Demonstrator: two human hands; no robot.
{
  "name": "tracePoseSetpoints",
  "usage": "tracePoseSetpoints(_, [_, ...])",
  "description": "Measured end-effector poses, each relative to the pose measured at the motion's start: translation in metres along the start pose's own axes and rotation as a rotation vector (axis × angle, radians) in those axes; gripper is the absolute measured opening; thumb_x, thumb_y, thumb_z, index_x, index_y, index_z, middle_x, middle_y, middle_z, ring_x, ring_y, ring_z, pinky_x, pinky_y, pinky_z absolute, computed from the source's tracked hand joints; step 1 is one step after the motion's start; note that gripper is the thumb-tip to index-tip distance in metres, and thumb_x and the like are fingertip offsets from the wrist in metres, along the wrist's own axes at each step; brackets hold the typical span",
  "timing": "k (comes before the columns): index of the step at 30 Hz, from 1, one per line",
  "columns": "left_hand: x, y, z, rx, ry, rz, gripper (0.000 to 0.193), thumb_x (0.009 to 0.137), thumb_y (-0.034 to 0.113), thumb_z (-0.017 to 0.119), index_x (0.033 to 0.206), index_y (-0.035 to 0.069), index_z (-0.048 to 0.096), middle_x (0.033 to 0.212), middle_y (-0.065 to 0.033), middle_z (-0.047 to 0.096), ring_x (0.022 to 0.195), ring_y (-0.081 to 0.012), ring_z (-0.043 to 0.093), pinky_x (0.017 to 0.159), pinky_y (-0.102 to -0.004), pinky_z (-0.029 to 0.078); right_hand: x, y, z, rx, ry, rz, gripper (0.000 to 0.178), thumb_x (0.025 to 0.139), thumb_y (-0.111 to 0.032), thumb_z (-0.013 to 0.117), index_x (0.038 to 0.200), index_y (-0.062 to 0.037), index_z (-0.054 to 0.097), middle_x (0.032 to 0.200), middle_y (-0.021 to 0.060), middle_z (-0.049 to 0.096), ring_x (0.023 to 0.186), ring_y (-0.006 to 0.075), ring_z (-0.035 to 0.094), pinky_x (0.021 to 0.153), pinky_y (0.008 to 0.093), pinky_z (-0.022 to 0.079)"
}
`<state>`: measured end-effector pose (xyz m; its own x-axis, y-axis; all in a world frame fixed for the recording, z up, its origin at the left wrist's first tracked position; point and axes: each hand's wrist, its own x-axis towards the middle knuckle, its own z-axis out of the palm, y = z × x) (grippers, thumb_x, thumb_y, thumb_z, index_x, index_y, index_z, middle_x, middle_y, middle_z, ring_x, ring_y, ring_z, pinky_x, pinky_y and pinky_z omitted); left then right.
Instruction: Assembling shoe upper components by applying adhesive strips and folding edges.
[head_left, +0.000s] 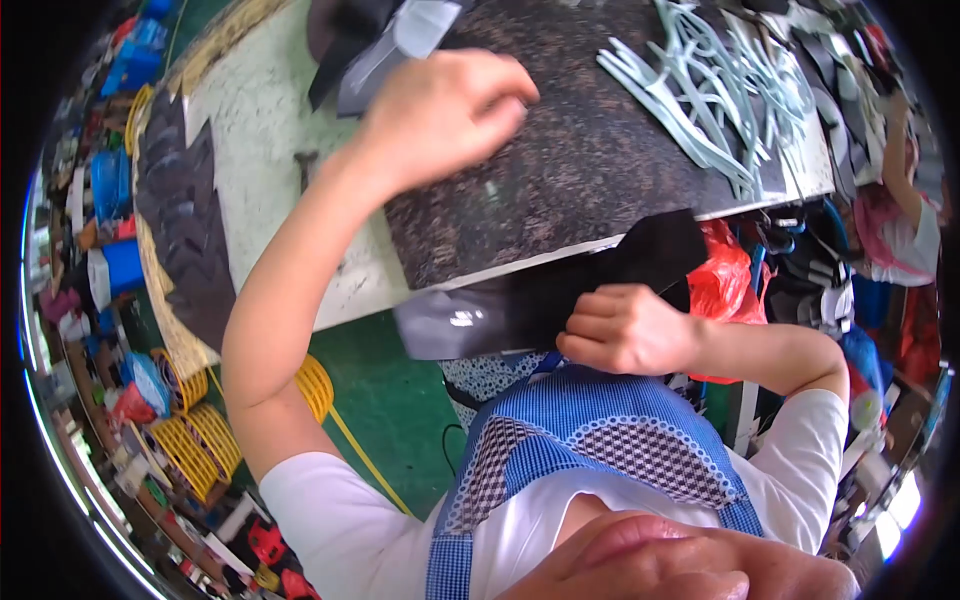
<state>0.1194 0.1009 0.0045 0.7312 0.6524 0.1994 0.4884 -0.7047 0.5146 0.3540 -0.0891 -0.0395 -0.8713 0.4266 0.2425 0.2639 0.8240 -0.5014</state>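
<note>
My right hand (628, 330) is closed on a long, flat black piece (570, 290) of sheet material in front of my apron, just below the table edge. Its left end (445, 322) shines grey, and its right end rises past the table edge. Over the table, my left hand (445, 118) hovers with curled fingers, the thumb close to the forefinger. Slight motion blurs it, and whatever its fingertips may hold is hidden. Just beyond it lie dark and grey cut pieces (375, 55), partly covered by that hand.
A dark speckled slab (500, 215) lies on the pale worktable (350, 275). Pale blue-grey strips (700, 100) are heaped at the far right. Dark jagged pieces (185, 215) line the left edge. A red plastic bag (722, 275) hangs at right; another person (905, 225) is beyond.
</note>
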Motion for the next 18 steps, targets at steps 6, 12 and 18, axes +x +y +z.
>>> tracePoseSetpoints(6, [0.032,-0.12,-0.014,0.708,0.356,-0.08,0.046,0.081,0.03,0.084,0.12,0.014,0.066,0.109,-0.0122,0.062,0.107,-0.0356,0.062,0.088,-0.0454,0.053,-0.011,0.001,0.025,0.364,-0.056,0.283,0.026,0.088,-0.018,0.072,0.107,-0.0009,0.068,0.104,0.0118,0.068,0.1,0.0305,0.068,0.078,0.0431,0.06])
tracePoseSetpoints(12, [0.028,-0.102,-0.078,0.559,0.49,-0.381,0.024,0.098,0.026,0.064,0.117,0.016,0.075,0.093,-0.011,0.076,0.083,-0.0248,0.074,0.075,-0.0332,0.056,-0.038,0.046,-0.097,0.372,0.306,0.654,0.019,0.093,-0.005,0.073,0.111,-0.0018,0.074,0.101,0.0104,0.076,0.094,0.0233,0.073,0.086,0.0366,0.058])
tracePoseSetpoints(18, [0.0,0.017,-0.019,0.86,0.624,0.196,0.018,0.088,0.008,0.078,0.105,0.013,0.079,0.089,-0.0023,0.068,0.077,-0.0184,0.065,0.066,-0.0355,0.055,-0.054,0.174,-0.13,-0.94,0.408,0.222,0.033,0.096,-0.034,0.073,0.096,-0.0006,0.071,0.083,0.0046,0.066,0.07,0.0101,0.058,0.067,0.0282,0.049])
